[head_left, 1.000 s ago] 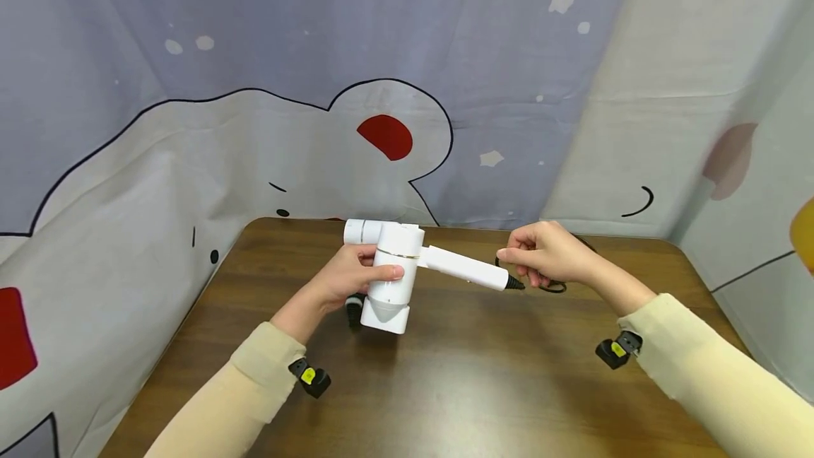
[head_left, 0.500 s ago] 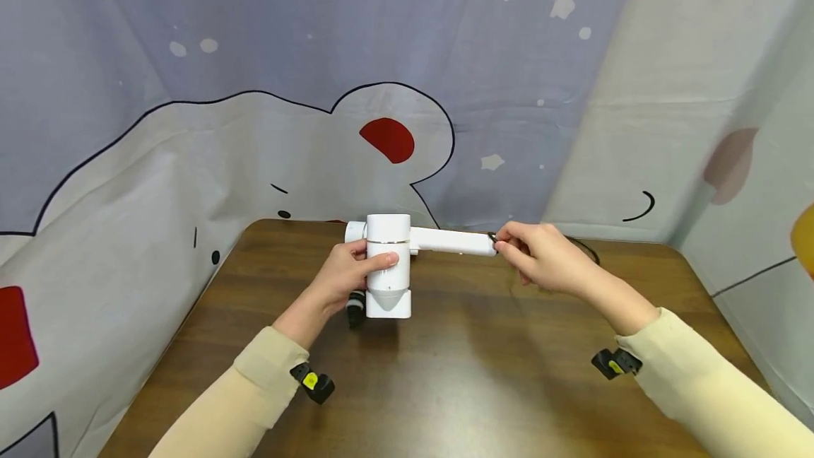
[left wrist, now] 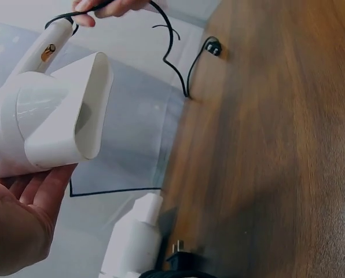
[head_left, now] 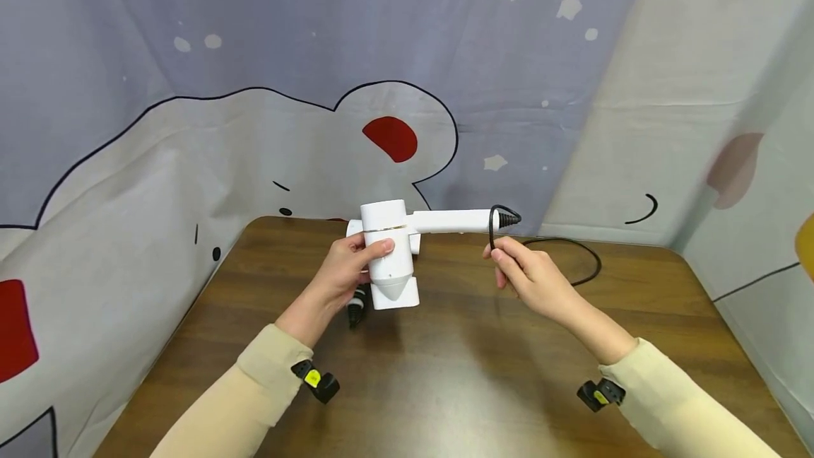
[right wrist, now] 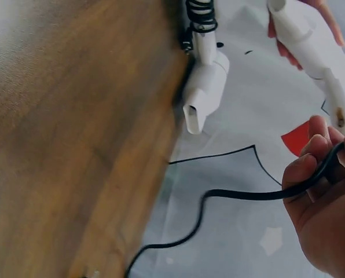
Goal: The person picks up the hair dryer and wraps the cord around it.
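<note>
My left hand grips a white hair dryer by its barrel, thumb across the front, above the table. Its handle extends to the right, roughly level, and the flat nozzle points toward me. My right hand, below the handle's end, pinches the black power cord. From there the cord loops up over the handle end near the ribbed sleeve. The rest of the cord curves down to the table, with its plug near the far edge.
A second white hair dryer lies on the table behind the held one, black cord coiled around its handle. Its plug shows in the left wrist view. A patterned curtain hangs behind the wooden table.
The hair dryer's handle has swung up from a downward slope to about level. My right hand has brought the cord up to the handle's end, then dropped slightly, leaving a loop over it.
</note>
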`<state>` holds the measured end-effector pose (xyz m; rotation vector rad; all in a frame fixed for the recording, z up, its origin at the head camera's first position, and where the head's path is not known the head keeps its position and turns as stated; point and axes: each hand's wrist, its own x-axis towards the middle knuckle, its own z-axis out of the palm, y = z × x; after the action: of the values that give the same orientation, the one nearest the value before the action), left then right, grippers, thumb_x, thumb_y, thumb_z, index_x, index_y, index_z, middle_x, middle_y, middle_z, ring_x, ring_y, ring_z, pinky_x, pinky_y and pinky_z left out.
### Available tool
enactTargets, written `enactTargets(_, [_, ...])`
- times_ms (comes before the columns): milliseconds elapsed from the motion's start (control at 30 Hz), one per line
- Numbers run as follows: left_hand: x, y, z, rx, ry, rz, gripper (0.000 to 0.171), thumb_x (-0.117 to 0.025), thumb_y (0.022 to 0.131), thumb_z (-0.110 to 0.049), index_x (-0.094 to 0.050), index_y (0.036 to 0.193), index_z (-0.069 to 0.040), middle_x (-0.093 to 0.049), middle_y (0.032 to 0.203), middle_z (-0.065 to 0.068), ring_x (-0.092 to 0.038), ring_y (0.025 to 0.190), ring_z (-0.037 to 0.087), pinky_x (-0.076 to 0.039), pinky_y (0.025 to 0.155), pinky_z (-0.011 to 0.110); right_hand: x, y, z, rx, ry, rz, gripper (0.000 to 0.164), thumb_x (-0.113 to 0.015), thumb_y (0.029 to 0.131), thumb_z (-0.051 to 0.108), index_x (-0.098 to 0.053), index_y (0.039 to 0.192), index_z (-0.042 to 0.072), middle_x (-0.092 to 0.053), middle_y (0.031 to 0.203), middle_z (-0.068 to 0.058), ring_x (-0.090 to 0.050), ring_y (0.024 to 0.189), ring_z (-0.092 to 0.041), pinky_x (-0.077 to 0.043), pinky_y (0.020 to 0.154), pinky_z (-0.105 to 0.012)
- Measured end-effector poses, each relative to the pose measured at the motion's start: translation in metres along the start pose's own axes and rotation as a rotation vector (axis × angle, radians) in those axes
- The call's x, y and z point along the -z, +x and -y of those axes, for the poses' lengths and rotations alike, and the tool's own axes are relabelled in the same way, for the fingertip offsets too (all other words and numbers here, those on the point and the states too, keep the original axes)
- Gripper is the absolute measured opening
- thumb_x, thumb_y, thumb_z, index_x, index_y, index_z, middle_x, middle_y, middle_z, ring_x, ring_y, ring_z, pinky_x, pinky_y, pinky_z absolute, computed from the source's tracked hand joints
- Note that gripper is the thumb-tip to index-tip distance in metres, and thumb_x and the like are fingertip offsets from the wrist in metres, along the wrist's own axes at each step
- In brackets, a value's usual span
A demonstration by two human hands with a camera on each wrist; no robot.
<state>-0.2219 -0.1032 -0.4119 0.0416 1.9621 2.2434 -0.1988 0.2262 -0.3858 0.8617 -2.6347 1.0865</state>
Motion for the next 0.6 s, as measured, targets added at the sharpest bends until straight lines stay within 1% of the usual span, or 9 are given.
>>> enactTargets(33, [0.000, -0.001, -0.001, -0.001, -0.005, 0.005, 0.047, -0.071, 0.097, -0.015, -0.061, 0.136, 0.010, -0.070, 0.113, 0.011, -0.072, 0.092, 0.020, -0.062, 0.079, 0.040, -0.003, -0.001, -0.001, -0.009, 0.016, 0.001, 0.021, -0.046, 0.115, 0.012, -0.067, 0.114, 0.013, -0.058, 0.071, 0.010, -0.051, 0.051, -0.006, -0.046, 0.050, -0.028])
enactTargets(167, [0.001, -0.002, -0.002, -0.001, -0.032, 0.005, 0.047, -0.070, 0.097, -0.015, -0.060, 0.136, 0.010, -0.071, 0.109, 0.009, -0.073, 0.089, 0.019, -0.062, 0.077, 0.037, -0.010, -0.003, -0.006, -0.038, 0.069, -0.005, 0.023, -0.045, 0.116, 0.014, -0.068, 0.116, 0.014, -0.058, 0.070, 0.009, -0.053, 0.053, -0.008, -0.047, 0.053, -0.028])
enactTargets(267, [0.001, -0.004, -0.002, 0.002, -0.045, 0.008, 0.047, -0.070, 0.096, -0.015, -0.061, 0.134, 0.011, -0.072, 0.104, 0.006, -0.073, 0.086, 0.018, -0.061, 0.073, 0.036, -0.013, -0.005, -0.012, -0.044, 0.115, -0.003, 0.023, -0.045, 0.115, 0.012, -0.068, 0.115, 0.012, -0.058, 0.070, 0.008, -0.057, 0.056, -0.009, -0.050, 0.056, -0.029])
enactTargets(400, [0.001, -0.006, -0.002, 0.013, -0.065, 0.047, 0.047, -0.069, 0.096, -0.016, -0.060, 0.132, 0.013, -0.074, 0.098, 0.004, -0.074, 0.084, 0.017, -0.061, 0.073, 0.035, -0.014, -0.007, -0.019, -0.037, 0.178, 0.008, 0.023, -0.046, 0.115, 0.009, -0.069, 0.113, 0.008, -0.060, 0.070, 0.005, -0.059, 0.059, -0.012, -0.053, 0.058, -0.031])
enactTargets(500, [0.002, -0.007, -0.004, 0.017, -0.087, 0.076, 0.047, -0.066, 0.097, -0.016, -0.058, 0.133, 0.013, -0.074, 0.095, 0.003, -0.074, 0.083, 0.017, -0.061, 0.073, 0.035, -0.012, -0.005, -0.024, -0.058, 0.279, 0.046, 0.026, -0.046, 0.115, 0.012, -0.070, 0.110, 0.005, -0.060, 0.070, 0.000, -0.059, 0.059, -0.016, -0.054, 0.060, -0.031])
enactTargets(600, [0.004, -0.008, -0.004, 0.025, -0.095, 0.109, 0.046, -0.064, 0.098, -0.015, -0.057, 0.133, 0.013, -0.074, 0.095, 0.002, -0.074, 0.083, 0.016, -0.060, 0.073, 0.034, -0.007, -0.006, -0.030, -0.108, 0.391, 0.104, 0.030, -0.046, 0.115, 0.013, -0.071, 0.107, 0.000, -0.061, 0.071, -0.003, -0.060, 0.061, -0.016, -0.055, 0.064, -0.030])
